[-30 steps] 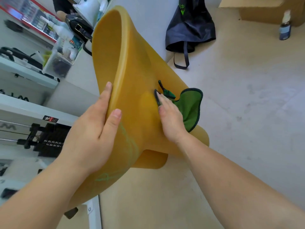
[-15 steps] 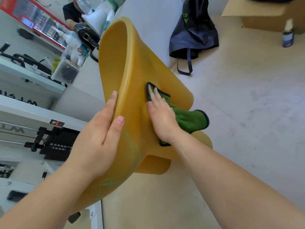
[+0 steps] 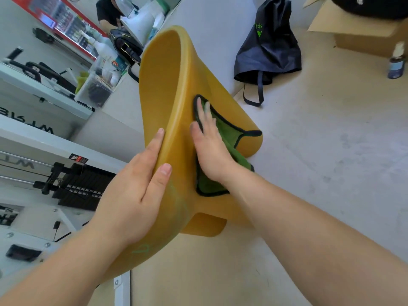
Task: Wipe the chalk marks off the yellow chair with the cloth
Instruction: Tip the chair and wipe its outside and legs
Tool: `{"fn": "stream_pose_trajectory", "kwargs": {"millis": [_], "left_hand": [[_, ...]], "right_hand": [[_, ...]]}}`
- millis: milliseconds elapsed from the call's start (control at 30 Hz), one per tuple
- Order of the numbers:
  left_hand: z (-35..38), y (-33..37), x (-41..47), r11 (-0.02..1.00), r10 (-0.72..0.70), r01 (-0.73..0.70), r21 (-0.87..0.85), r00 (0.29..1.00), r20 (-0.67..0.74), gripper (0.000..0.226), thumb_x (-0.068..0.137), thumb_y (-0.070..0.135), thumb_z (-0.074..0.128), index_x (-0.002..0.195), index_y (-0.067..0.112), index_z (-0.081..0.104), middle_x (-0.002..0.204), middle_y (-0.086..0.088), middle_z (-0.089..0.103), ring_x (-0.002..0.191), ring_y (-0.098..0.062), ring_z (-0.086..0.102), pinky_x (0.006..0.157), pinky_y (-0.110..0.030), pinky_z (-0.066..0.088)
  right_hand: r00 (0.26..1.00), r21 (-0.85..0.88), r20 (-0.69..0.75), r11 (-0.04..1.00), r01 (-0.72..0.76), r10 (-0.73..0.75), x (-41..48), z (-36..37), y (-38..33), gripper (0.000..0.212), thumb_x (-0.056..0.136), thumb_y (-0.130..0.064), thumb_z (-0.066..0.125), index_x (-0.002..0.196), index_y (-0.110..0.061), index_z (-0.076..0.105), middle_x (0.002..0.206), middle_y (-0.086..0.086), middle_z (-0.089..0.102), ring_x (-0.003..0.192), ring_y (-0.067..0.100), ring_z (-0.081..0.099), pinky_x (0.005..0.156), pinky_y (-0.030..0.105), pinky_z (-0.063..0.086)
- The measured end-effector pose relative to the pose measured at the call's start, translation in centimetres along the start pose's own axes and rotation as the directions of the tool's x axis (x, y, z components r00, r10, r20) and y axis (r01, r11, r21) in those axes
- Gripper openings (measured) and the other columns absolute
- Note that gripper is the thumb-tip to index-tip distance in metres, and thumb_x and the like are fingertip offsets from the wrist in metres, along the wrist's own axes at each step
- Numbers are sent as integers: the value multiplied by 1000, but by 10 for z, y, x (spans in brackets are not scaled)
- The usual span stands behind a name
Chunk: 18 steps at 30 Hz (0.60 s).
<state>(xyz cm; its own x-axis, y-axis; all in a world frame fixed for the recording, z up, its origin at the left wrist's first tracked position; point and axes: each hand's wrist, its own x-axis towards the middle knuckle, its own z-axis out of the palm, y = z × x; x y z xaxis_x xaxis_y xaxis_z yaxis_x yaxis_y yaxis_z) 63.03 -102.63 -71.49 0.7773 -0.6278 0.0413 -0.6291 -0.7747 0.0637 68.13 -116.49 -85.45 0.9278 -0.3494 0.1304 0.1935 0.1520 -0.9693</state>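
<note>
Green cloth (image 3: 223,133) now flat under spread right hand (image 3: 209,149), slid higher up yellow chair (image 3: 176,74). Left hand (image 3: 136,191) pinches rim; chalk marks (image 3: 141,248) nr its wrist not yet wiped.

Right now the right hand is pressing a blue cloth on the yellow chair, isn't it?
No, the cloth is green, not blue. The head view shows the right hand pressing it flat on the yellow chair.
</note>
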Motion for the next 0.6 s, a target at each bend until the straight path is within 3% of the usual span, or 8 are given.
{"fn": "stream_pose_trajectory", "kwargs": {"millis": [67,133,267,367,433,500,533,600], "left_hand": [[0,0,0,1000,3,-3,2,1000,3,61,94,65,21,152,52,10,147,29,33,125,9,37,98,-23,33],[-1,-1,0,1000,2,-2,-11,1000,7,60,94,65,22,152,53,10,150,30,31,129,12,35,100,-19,31],[-1,-1,1,1000,13,-13,-20,1000,12,62,94,62,24,154,47,14,152,33,26,131,23,24,100,2,20],[0,0,1,1000,18,-18,0,999,31,64,95,61,26,156,42,14,154,29,27,136,17,26,103,-1,20],[-2,-2,0,1000,15,-15,1,999,36,64,95,61,26,155,44,12,155,30,26,137,14,27,104,-2,21],[-3,-3,1,1000,12,-11,-4,999,32,63,95,61,26,154,48,10,151,36,25,135,17,27,102,0,21],[-3,-3,1,1000,10,-10,1,999,31,63,94,62,26,153,50,8,149,39,24,133,19,27,101,0,21],[-2,-2,1,1000,7,-7,17,999,34,63,93,63,25,152,53,6,148,40,23,131,20,27,100,0,21]], "right_hand": [[994,162,26,981,-105,102,42,-15,4,64,100,-66,14,159,-46,-1,171,-9,-9,157,27,-10,126,55,-1],[987,211,19,964,-160,160,56,-15,3,71,96,-69,13,160,-42,2,171,-6,-6,157,27,-9,126,56,1],[999,-103,1,994,-36,36,9,3,-6,91,82,-68,0,162,-26,-6,171,1,-11,157,25,-12,127,51,-1],[996,-148,19,985,87,-85,-34,18,-7,84,82,-70,6,157,-40,-16,168,-9,-22,156,16,-19,125,44,-9],[992,-88,-30,989,118,-121,-11,9,-18,80,86,-65,9,161,-39,-2,169,-9,-19,156,20,-18,123,43,-8],[998,22,-40,998,51,-50,44,-7,-29,71,97,-51,5,159,-22,26,172,5,-3,158,32,-5,126,53,0],[999,144,-25,989,-22,26,71,-16,-31,67,102,-54,12,157,-22,32,171,8,9,157,34,5,126,58,6],[983,240,-30,956,-167,180,103,-27,-30,90,82,-92,23,156,-43,30,168,-3,23,156,29,15,124,61,13]]}}
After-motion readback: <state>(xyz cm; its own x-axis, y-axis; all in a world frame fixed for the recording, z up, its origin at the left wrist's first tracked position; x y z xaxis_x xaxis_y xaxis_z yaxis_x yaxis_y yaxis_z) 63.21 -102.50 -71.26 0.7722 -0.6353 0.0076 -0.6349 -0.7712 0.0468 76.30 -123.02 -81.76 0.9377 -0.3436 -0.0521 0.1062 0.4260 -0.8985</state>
